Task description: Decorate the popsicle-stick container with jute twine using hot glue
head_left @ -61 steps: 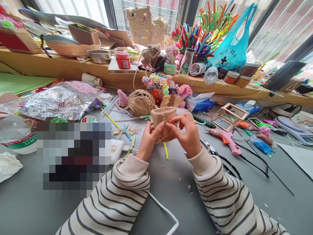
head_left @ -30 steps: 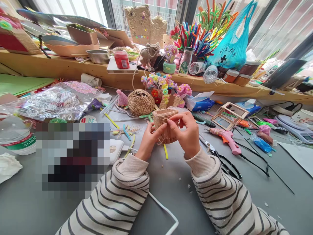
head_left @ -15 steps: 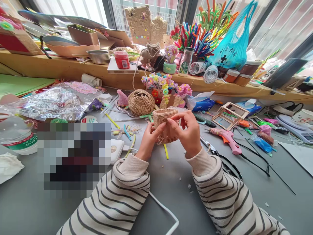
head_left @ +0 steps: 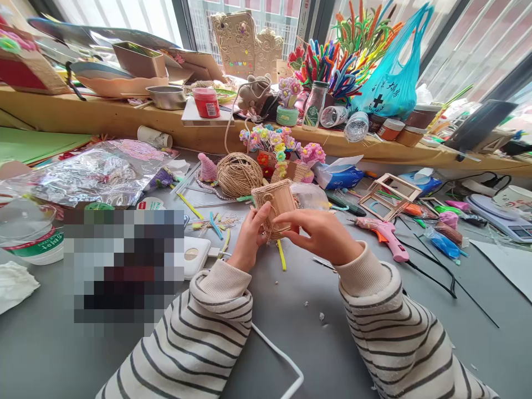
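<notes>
Held in my left hand (head_left: 250, 237) is a small wooden box (head_left: 284, 200) wrapped partly in twine, with a bare wood panel facing right. My left thumb presses on the twine-covered part, where a small twine loop stands out. My right hand (head_left: 328, 235) is just right of the box, index finger and thumb stretched apart, fingertips close to its lower side. Whether they touch it I cannot tell. Behind the box sits a ball of twine (head_left: 240, 175). A yellow pipe cleaner piece (head_left: 282, 256) lies below it.
A pink glue gun (head_left: 388, 238) with a black cord lies to the right, near a small wooden frame (head_left: 388, 197). On the left are a white charger (head_left: 195, 257) and a clear plastic tub (head_left: 31, 233). Crocheted flowers (head_left: 276, 141) stand behind. A white cable crosses the front.
The box has turned and now shows its bare wood panel. My right hand has let go of the rim and moved right and down, its fingers spreading. My left hand keeps its hold.
</notes>
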Motion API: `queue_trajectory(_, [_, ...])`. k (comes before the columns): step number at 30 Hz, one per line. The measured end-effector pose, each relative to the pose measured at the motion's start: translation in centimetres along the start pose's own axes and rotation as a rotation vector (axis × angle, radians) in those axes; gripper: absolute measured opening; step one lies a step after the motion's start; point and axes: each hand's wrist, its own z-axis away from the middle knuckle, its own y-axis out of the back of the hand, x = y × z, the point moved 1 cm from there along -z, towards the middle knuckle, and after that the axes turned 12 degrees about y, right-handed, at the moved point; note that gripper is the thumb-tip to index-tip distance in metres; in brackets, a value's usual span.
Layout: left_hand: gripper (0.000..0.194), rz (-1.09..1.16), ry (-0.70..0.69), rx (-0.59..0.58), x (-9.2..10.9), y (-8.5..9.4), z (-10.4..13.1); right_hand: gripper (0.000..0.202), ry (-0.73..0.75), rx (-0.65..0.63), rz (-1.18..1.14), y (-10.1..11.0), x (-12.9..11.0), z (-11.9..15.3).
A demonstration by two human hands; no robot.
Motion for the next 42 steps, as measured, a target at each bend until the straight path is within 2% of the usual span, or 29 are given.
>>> queue_trajectory(3, [0.048, -0.015, -0.013, -0.013, -0.06, 0.02, 0.05, 0.016, -0.024, -0.031, 0.077, -0.71, -0.26, -0.23])
queue_trajectory(15, [0.041, -0.086, -0.060, 0.015, 0.00, 0.01, 0.28, 0.010, -0.048, 0.042, 0.180, -1.04, -0.05, -0.13])
queue_trajectory(25, [0.045, -0.065, -0.062, 0.030, 0.11, -0.12, 0.29, 0.013, -0.070, 0.071, 0.197, -1.18, 0.12, -0.03])
queue_trajectory(33, [0.040, -0.101, -0.082, 0.029, 0.13, -0.11, 0.47, 0.010, -0.081, 0.068, 0.113, -1.13, -0.05, -0.12])
queue_trajectory(35, [0.041, -0.102, -0.087, 0.052, 0.18, -0.17, 0.52, 0.011, -0.112, 0.112, 0.010, -1.08, 0.03, -0.10])
queue_trajectory(39, [0.043, -0.156, -0.087, 0.067, 0.23, -0.31, 0.61, 0.015, -0.262, 0.383, -0.142, -0.79, 0.47, -0.04])
queue_trajectory(42, [0.044, -0.213, -0.097, 0.062, 0.14, -0.33, 0.60, 0.016, -0.334, 0.486, -0.205, -0.85, 0.69, -0.09])
